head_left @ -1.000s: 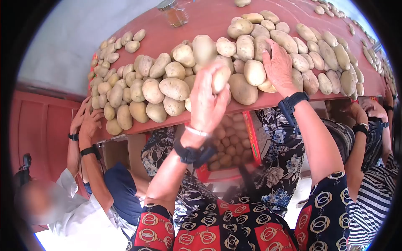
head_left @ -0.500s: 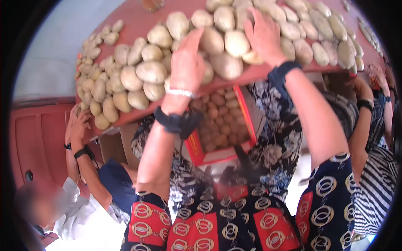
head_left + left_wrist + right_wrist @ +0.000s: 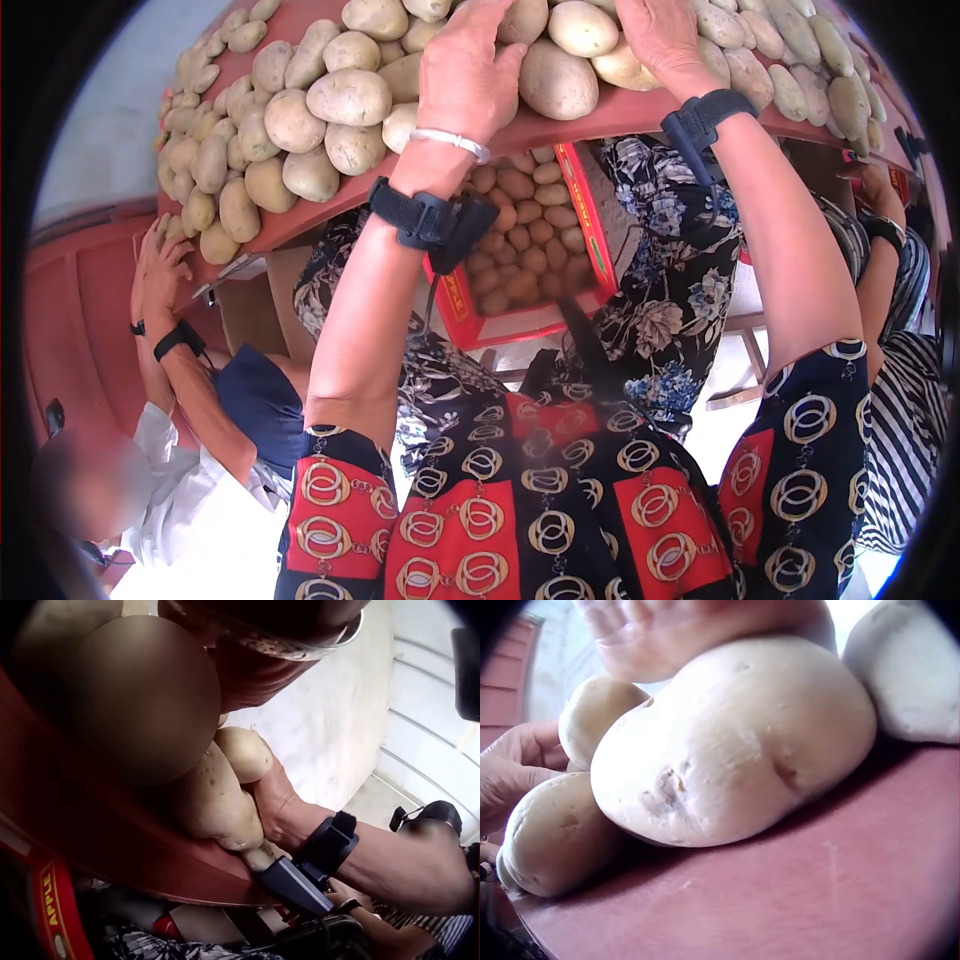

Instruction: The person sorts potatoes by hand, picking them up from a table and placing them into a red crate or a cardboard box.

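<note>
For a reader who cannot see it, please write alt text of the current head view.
A person's left hand and right hand reach among potatoes lying on a red table. Below is a red-rimmed box of potatoes; other people are at both sides.

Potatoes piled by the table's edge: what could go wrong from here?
The big potato sits near the edge of the table, so a nudge from the left hand or right hand might roll it off. Falling, it could bruise potatoes in the open box below. Moving one in the pile might also set its neighbours sliding.
</note>
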### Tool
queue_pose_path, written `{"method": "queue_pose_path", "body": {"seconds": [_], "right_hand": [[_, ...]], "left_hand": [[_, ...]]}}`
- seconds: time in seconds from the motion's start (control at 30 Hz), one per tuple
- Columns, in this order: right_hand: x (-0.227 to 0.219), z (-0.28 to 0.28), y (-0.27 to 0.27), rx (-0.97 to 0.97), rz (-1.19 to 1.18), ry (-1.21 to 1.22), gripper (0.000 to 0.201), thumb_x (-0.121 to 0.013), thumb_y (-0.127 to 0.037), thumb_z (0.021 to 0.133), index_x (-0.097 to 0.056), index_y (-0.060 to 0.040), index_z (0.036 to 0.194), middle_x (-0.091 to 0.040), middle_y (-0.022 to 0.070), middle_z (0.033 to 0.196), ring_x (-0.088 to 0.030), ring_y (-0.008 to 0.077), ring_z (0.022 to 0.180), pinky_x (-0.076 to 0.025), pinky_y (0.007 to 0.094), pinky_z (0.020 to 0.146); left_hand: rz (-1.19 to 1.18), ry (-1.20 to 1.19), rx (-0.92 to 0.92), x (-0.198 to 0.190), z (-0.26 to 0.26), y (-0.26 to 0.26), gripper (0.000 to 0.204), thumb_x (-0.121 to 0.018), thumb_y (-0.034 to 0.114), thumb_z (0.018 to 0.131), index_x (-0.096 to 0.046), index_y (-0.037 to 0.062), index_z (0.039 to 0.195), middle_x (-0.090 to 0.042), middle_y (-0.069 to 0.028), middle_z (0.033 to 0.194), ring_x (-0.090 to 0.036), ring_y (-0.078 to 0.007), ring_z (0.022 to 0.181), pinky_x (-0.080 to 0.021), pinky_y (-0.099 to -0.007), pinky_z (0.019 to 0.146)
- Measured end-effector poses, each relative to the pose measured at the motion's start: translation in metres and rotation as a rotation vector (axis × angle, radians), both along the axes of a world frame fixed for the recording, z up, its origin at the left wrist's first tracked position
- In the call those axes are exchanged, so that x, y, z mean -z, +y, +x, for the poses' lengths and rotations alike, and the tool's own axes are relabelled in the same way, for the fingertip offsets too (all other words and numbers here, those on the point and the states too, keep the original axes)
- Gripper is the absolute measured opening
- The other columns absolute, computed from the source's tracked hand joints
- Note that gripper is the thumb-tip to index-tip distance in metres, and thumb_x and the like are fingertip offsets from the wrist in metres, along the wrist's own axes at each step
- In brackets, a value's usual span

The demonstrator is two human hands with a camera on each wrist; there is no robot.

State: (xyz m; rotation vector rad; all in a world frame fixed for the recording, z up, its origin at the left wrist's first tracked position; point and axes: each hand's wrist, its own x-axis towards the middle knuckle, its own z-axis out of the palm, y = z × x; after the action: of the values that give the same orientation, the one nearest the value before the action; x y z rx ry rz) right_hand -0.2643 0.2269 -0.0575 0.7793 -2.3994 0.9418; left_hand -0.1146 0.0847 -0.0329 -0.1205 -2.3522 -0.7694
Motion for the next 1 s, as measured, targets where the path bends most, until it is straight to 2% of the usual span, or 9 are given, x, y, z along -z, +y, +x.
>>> {"method": "queue_pose_path", "body": {"seconds": [0.13, 0.2, 0.27, 0.33, 0.43, 0.57, 0.63, 0.87, 1.0], "right_hand": [[0.001, 0.004, -0.002, -0.014, -0.001, -0.010, 0.042, -0.048, -0.037, 0.087, -0.052, -0.0048, 0.114, -0.058, 0.0203, 0.104, -0.052, 0.0354, 0.101, -0.038, 0.0431, 0.089], [0.001, 0.004, -0.002, -0.011, 0.002, -0.008, 0.043, -0.048, -0.038, 0.087, -0.052, -0.0048, 0.114, -0.058, 0.0205, 0.104, -0.053, 0.0354, 0.101, -0.038, 0.0427, 0.089], [0.001, 0.004, 0.000, -0.012, 0.011, -0.002, 0.044, -0.048, -0.038, 0.087, -0.052, -0.0048, 0.115, -0.058, 0.0206, 0.105, -0.053, 0.0354, 0.102, -0.038, 0.0423, 0.090], [0.000, 0.003, -0.001, -0.016, 0.010, -0.003, 0.045, -0.049, -0.039, 0.087, -0.052, -0.0048, 0.115, -0.058, 0.0207, 0.106, -0.053, 0.0354, 0.102, -0.038, 0.0419, 0.090], [0.000, 0.002, -0.002, -0.028, 0.010, -0.003, 0.046, -0.049, -0.041, 0.087, -0.052, -0.0048, 0.116, -0.058, 0.0208, 0.107, -0.053, 0.0354, 0.103, -0.038, 0.0413, 0.091], [0.003, -0.005, 0.000, -0.065, -0.009, 0.037, 0.048, -0.050, -0.043, 0.087, -0.053, -0.0049, 0.117, -0.058, 0.0210, 0.109, -0.053, 0.0354, 0.104, -0.038, 0.0405, 0.092], [0.002, 0.001, -0.001, -0.050, -0.010, -0.006, 0.055, -0.050, -0.049, 0.084, -0.052, -0.0057, 0.119, -0.058, 0.0206, 0.110, -0.052, 0.0344, 0.106, -0.036, 0.0416, 0.093], [0.007, -0.005, 0.005, -0.112, -0.034, -0.035, 0.044, -0.035, -0.035, 0.093, -0.051, -0.0031, 0.118, -0.057, 0.0207, 0.111, -0.051, 0.0352, 0.108, -0.035, 0.0426, 0.095], [0.000, 0.001, 0.004, -0.109, 0.000, -0.067, 0.041, -0.034, -0.030, 0.094, -0.050, -0.0018, 0.118, -0.056, 0.0214, 0.111, -0.051, 0.0360, 0.107, -0.037, 0.0408, 0.094]], "left_hand": [[0.051, -0.018, 0.034, 0.003, 0.007, -0.004, 0.052, -0.062, 0.001, 0.074, -0.047, 0.0031, 0.124, -0.054, -0.0197, 0.117, -0.051, -0.0365, 0.109, -0.043, -0.0406, 0.091], [-0.075, 0.102, -0.199, 0.008, 0.019, -0.005, 0.033, -0.063, 0.009, 0.080, -0.057, 0.0006, 0.112, -0.063, -0.0129, 0.101, -0.061, -0.0178, 0.094, -0.049, -0.0315, 0.081], [0.136, 0.105, -0.101, 0.025, 0.047, 0.012, 0.016, -0.057, 0.003, 0.083, -0.060, 0.0027, 0.098, -0.064, -0.0080, 0.085, -0.062, -0.0151, 0.077, -0.051, -0.0273, 0.071], [0.337, -0.425, 0.241, 0.038, 0.082, 0.026, 0.014, -0.056, 0.003, 0.084, -0.060, 0.0033, 0.097, -0.064, -0.0075, 0.083, -0.063, -0.0153, 0.077, -0.051, -0.0278, 0.071], [0.304, -1.000, 0.588, 0.128, 0.098, 0.024, 0.034, -0.053, 0.016, 0.087, -0.052, 0.0010, 0.117, -0.062, -0.0129, 0.104, -0.060, -0.0221, 0.094, -0.049, -0.0332, 0.081], [0.275, -1.168, 0.189, 0.271, 0.128, 0.028, 0.035, -0.059, 0.020, 0.081, -0.056, 0.0054, 0.113, -0.060, -0.0164, 0.111, -0.059, -0.0287, 0.101, -0.047, -0.0350, 0.085], [0.151, -1.344, 0.193, 0.281, 0.129, 0.033, 0.035, -0.058, 0.022, 0.080, -0.058, 0.0049, 0.110, -0.061, -0.0182, 0.109, -0.059, -0.0312, 0.102, -0.047, -0.0386, 0.086], [-0.137, -1.657, 0.773, 0.428, 0.171, 0.035, 0.058, -0.061, 0.023, 0.075, -0.045, 0.0089, 0.128, -0.054, -0.0203, 0.121, -0.057, -0.0313, 0.106, -0.048, -0.0413, 0.083], [-0.152, -1.610, 0.521, 0.310, 0.158, 0.033, 0.056, -0.061, 0.017, 0.075, -0.045, 0.0109, 0.128, -0.053, -0.0187, 0.123, -0.056, -0.0322, 0.108, -0.047, -0.0410, 0.086]]}}
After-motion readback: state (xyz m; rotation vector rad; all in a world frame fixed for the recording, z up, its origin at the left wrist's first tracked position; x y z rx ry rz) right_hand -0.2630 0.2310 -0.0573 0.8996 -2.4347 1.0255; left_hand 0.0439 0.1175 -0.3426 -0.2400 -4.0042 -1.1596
